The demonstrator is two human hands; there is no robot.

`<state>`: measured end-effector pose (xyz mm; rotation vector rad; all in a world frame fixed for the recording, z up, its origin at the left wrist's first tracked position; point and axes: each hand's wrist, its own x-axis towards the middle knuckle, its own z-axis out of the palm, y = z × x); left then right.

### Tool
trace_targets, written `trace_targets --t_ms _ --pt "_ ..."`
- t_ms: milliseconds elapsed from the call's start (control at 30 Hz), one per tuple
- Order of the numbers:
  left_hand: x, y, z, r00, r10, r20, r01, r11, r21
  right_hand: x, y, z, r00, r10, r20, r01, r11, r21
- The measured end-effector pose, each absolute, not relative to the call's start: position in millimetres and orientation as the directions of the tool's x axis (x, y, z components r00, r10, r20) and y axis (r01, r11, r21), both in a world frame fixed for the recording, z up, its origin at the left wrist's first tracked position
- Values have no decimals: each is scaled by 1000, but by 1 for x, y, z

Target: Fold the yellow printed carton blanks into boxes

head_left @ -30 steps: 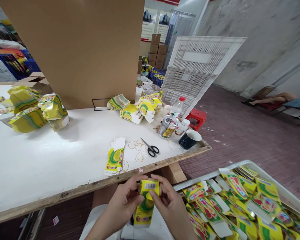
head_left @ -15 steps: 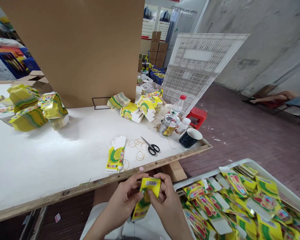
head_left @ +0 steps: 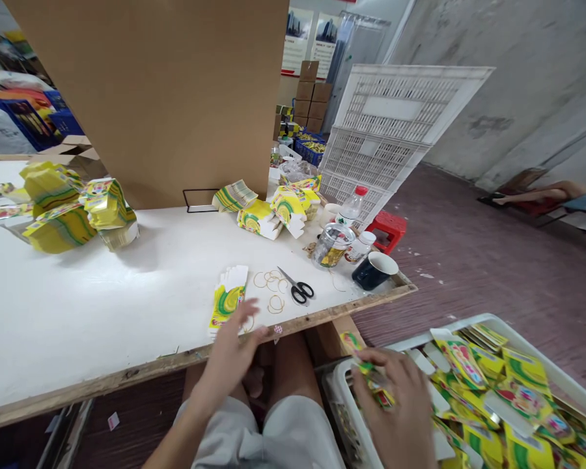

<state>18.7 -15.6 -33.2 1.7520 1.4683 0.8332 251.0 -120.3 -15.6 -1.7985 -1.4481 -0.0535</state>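
Observation:
My left hand (head_left: 233,347) reaches over the table's wooden front edge, its fingers spread and touching the near end of a small stack of flat yellow-green cartons (head_left: 226,299). Nothing shows inside that hand. My right hand (head_left: 396,398) lies over the left end of the white tray (head_left: 470,322) beside my knees. Its fingers are closed on a flat yellow-green carton (head_left: 357,352) that sticks out toward the table. The tray is heaped with several loose cartons (head_left: 493,391) of the same print.
On the white table (head_left: 102,306) lie rubber bands (head_left: 269,286), scissors (head_left: 297,290), a dark mug (head_left: 374,270), a jar (head_left: 330,244) and a bottle (head_left: 350,204). Carton piles (head_left: 68,212) sit at the left and centre back, a cardboard sheet (head_left: 151,98) stands behind, and white crates (head_left: 385,130) lean at the right.
Both hands held one carton at my lap. Now they are apart: the left went up to the stack on the table, the right went into the tray and closed on a carton.

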Motion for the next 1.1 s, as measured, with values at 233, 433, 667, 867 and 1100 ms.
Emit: trace_targets --t_ms 233,433,667,867,1100 --pt "-18 40 -69 -214 977 13 819 172 548 250 -125 -14 242 813 530 866 65 -496" --pt "-25 49 -84 -232 971 -50 823 223 523 216 -109 -21 237 874 425 707 145 -692" --pt "-24 30 -52 -195 981 26 673 115 730 197 -108 -18 238 907 348 594 148 -791" --pt "18 -47 -13 201 978 55 240 -103 965 174 -106 -14 88 906 414 617 277 -736" --pt "29 -65 -11 555 827 -85 -111 175 978 173 -112 -22 328 902 281 393 140 -909"
